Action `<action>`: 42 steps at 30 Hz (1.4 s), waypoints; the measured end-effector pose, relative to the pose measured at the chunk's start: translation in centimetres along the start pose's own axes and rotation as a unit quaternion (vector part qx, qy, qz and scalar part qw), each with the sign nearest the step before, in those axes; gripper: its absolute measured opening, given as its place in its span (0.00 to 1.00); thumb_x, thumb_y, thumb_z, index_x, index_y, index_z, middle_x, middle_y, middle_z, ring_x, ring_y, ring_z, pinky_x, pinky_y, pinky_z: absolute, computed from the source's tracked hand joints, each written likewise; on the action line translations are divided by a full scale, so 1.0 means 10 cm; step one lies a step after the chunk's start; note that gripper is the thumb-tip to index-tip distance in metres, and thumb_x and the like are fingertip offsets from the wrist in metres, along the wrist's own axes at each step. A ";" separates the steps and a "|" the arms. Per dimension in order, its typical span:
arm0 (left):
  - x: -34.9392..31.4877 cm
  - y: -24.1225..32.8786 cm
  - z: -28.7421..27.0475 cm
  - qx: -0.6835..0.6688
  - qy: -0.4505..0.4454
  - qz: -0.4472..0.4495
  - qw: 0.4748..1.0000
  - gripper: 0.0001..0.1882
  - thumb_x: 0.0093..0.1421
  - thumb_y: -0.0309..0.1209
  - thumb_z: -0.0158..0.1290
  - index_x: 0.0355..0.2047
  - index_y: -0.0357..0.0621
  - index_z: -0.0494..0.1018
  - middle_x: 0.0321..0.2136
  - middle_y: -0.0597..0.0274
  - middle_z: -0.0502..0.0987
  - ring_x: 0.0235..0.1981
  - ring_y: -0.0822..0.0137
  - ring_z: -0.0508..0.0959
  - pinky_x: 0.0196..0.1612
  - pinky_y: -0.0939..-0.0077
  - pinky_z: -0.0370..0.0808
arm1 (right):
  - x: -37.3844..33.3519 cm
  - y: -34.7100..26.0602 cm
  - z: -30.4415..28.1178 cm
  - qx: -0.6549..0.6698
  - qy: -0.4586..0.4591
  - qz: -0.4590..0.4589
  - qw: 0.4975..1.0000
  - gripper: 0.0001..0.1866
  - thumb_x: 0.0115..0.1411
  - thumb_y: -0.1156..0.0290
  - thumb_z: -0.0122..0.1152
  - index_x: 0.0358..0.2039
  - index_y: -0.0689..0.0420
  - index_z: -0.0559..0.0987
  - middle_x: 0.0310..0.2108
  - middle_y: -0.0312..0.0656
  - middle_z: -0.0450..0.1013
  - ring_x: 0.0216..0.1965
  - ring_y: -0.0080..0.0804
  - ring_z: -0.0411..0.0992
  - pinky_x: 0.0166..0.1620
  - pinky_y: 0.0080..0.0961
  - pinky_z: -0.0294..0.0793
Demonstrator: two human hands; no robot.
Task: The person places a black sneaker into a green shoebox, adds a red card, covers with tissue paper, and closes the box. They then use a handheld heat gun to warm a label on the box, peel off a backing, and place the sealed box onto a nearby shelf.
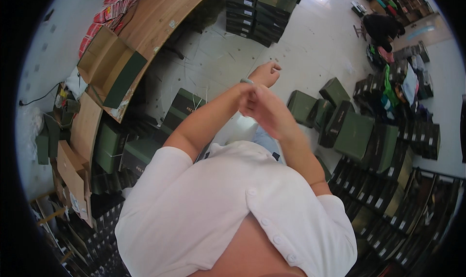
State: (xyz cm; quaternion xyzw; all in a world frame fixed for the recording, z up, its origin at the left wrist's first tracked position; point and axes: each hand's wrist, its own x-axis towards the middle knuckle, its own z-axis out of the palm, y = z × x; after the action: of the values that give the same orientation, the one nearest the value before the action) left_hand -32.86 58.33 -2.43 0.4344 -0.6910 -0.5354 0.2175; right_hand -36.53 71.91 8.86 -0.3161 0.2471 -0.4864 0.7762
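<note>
My left hand (264, 74) reaches out over the floor in front of me. Its fingers are loosely bent and a little apart, with nothing seen in them. Around that wrist sits a pale bracelet (246, 81). My right hand (264, 109) crosses over to the left wrist, just below the bracelet. The fingers of this hand are bent toward the left forearm and smeared by motion. Whether they touch or grip the wrist cannot be made out. Green boxes (302, 107) lie on the floor beyond my right forearm.
A wooden table (162, 12) runs along the left, bearing an open green box (109, 66) and red printed packets (104, 17). Stacked dark boxes (262, 15) stand ahead. Tumbled green boxes (357, 136) fill the right. Another person (381, 29) bends over at the far right.
</note>
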 end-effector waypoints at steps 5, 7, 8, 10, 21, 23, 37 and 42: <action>0.89 0.10 0.16 0.010 0.076 0.035 0.996 0.16 0.61 0.29 0.46 0.49 0.44 0.72 0.36 0.53 0.78 0.34 0.62 0.78 0.41 0.70 0.74 | 1.24 -0.14 -0.55 0.339 -0.057 0.099 0.934 0.20 0.67 0.55 0.49 0.52 0.54 0.70 0.48 0.42 0.69 0.49 0.35 0.67 0.51 0.34 0.68; 1.28 -0.11 0.23 -0.007 0.113 0.062 0.992 0.16 0.62 0.29 0.46 0.50 0.44 0.72 0.36 0.52 0.78 0.33 0.62 0.78 0.40 0.70 0.74 | 1.55 -0.35 -0.99 0.345 0.008 0.119 0.931 0.19 0.66 0.55 0.51 0.50 0.54 0.70 0.47 0.43 0.69 0.49 0.36 0.67 0.50 0.35 0.68; 1.41 -0.10 0.23 0.033 0.122 0.069 0.990 0.16 0.61 0.29 0.46 0.50 0.45 0.72 0.36 0.52 0.78 0.34 0.61 0.78 0.40 0.69 0.74 | 1.68 -0.44 -1.21 0.348 0.039 0.118 0.929 0.19 0.65 0.55 0.52 0.49 0.54 0.71 0.47 0.43 0.69 0.48 0.36 0.67 0.50 0.35 0.68; 1.56 -0.08 0.27 0.109 0.140 0.074 0.981 0.16 0.61 0.29 0.47 0.50 0.45 0.72 0.38 0.51 0.78 0.34 0.59 0.79 0.40 0.67 0.75 | 1.88 -0.56 -1.56 0.355 0.076 0.142 0.921 0.18 0.64 0.56 0.54 0.47 0.54 0.71 0.46 0.43 0.69 0.47 0.36 0.67 0.50 0.36 0.68; 2.49 -0.41 0.12 0.498 -0.189 0.201 0.822 0.13 0.58 0.35 0.49 0.41 0.43 0.72 0.30 0.54 0.76 0.32 0.53 0.77 0.34 0.56 0.71 | 3.10 -0.65 -2.31 0.415 0.062 0.395 0.817 0.16 0.62 0.63 0.54 0.45 0.60 0.71 0.46 0.50 0.67 0.47 0.44 0.67 0.52 0.38 0.69; 2.73 -0.59 -0.08 0.491 -0.205 0.157 0.832 0.14 0.59 0.35 0.48 0.42 0.42 0.72 0.32 0.54 0.76 0.34 0.52 0.78 0.37 0.55 0.72 | 3.38 -0.70 -2.35 0.429 0.088 0.341 0.832 0.17 0.62 0.62 0.53 0.45 0.61 0.71 0.47 0.50 0.67 0.48 0.44 0.67 0.53 0.39 0.68; 2.23 -3.30 -2.84 0.246 -0.082 -0.465 0.846 0.23 0.63 0.38 0.43 0.54 0.39 0.69 0.57 0.43 0.68 0.58 0.47 0.68 0.61 0.59 0.65 | 4.14 -1.20 -5.81 0.242 0.523 0.061 0.815 0.43 0.51 0.40 0.66 0.59 0.53 0.62 0.55 0.46 0.62 0.55 0.44 0.64 0.55 0.45 0.64; 0.90 -3.56 -2.56 0.239 -0.090 -0.546 0.798 0.16 0.61 0.35 0.47 0.45 0.41 0.75 0.44 0.47 0.76 0.45 0.49 0.76 0.47 0.58 0.74 | 4.48 -1.58 -6.80 0.024 0.548 0.130 0.826 0.58 0.47 0.32 0.63 0.69 0.48 0.49 0.69 0.54 0.45 0.70 0.53 0.42 0.67 0.50 0.42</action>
State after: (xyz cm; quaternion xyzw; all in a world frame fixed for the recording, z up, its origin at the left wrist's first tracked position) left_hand -4.96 34.93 -28.45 0.7273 -0.4619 -0.4201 -0.2849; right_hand -74.83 8.95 -29.08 0.0566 0.6591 -0.4797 0.5764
